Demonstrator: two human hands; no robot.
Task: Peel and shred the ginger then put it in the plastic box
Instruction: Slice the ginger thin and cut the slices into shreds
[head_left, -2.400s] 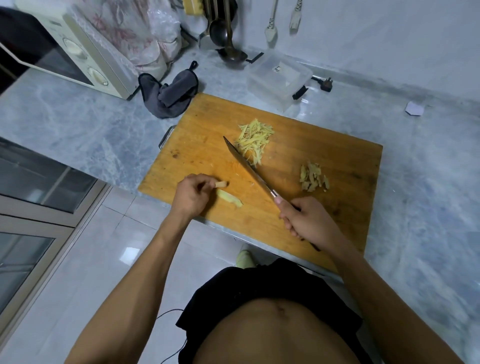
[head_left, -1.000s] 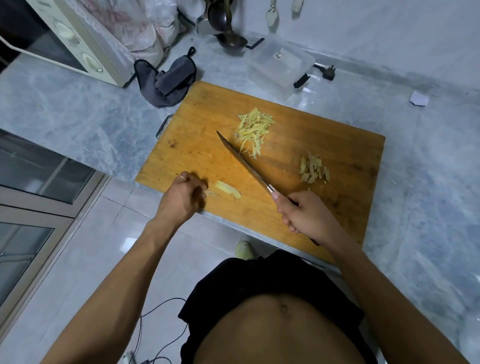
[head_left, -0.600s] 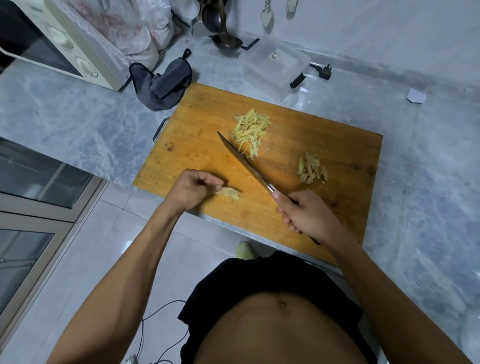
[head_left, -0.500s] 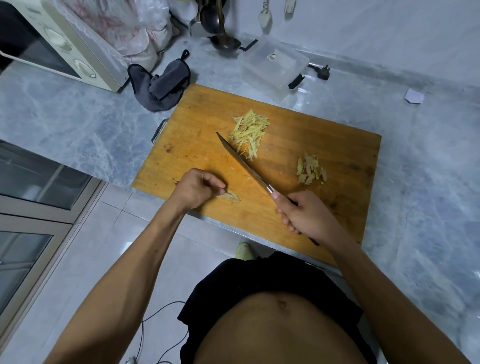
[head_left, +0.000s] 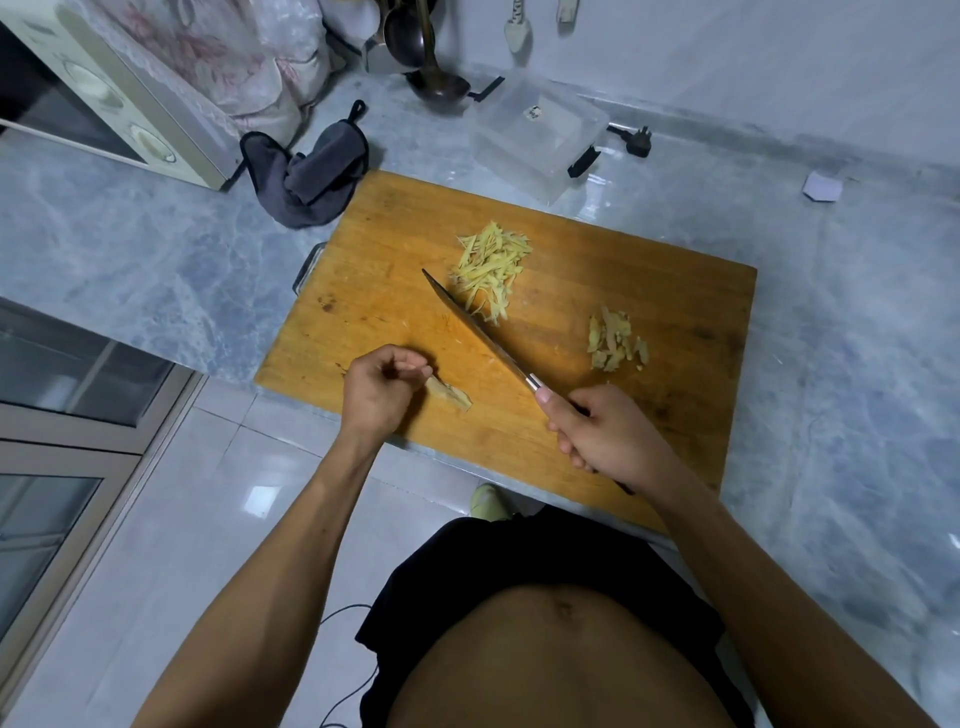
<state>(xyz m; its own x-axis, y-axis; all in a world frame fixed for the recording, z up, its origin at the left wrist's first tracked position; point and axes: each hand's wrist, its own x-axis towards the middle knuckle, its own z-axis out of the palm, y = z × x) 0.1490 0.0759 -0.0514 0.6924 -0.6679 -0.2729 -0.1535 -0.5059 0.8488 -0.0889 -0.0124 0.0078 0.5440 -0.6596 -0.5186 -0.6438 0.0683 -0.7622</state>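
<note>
Left hand curled, fingertips pinched on the near end of a ginger slice, lying flat on the cutting board close to the board's near edge, toward its near-left corner. Right hand clenched around the handle of a knife, thumb up by the metal collar, blade running away and leftward across the board's middle, tip ending just left of the shredded ginger. Whether the blade rests on the wood or hangs just above it: cannot tell. Shreds heaped in a loose pile in the far half of the board, touching or almost touching the blade's right side. Ginger peels in a smaller heap toward the right half of the board, well apart from the shreds and just beyond the right hand. Bare wood along the left half of the board and in the far-right corner; a strip of open board between the slice and the blade. Plastic box on the marble countertop just past the board's far edge, beyond the shred pile, well apart from both hands. Grey cloth bunched by the board's far-left corner; microwave at the countertop's far left; ladle against the wall behind the box.
</note>
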